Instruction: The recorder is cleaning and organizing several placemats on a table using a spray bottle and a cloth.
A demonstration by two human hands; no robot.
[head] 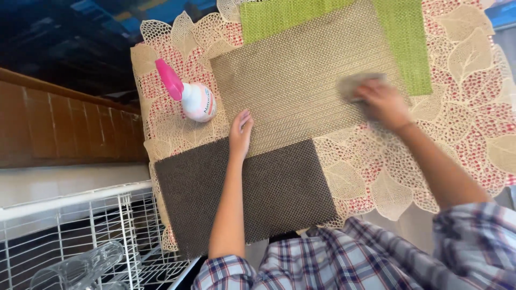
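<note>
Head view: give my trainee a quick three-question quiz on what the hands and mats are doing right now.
1. True or false: the right hand presses a cloth on the beige mat.
2. Which mat lies nearest the person? A) green mat B) dark brown mat C) beige mat
3. Fill in: the spray bottle with the pink trigger stands to the ____ of the left hand in the picture.

Key
1. True; the cloth looks blurred under the fingers.
2. B; the left hand rests flat where the beige and dark brown mats meet.
3. Left, on the lace tablecloth.
</note>
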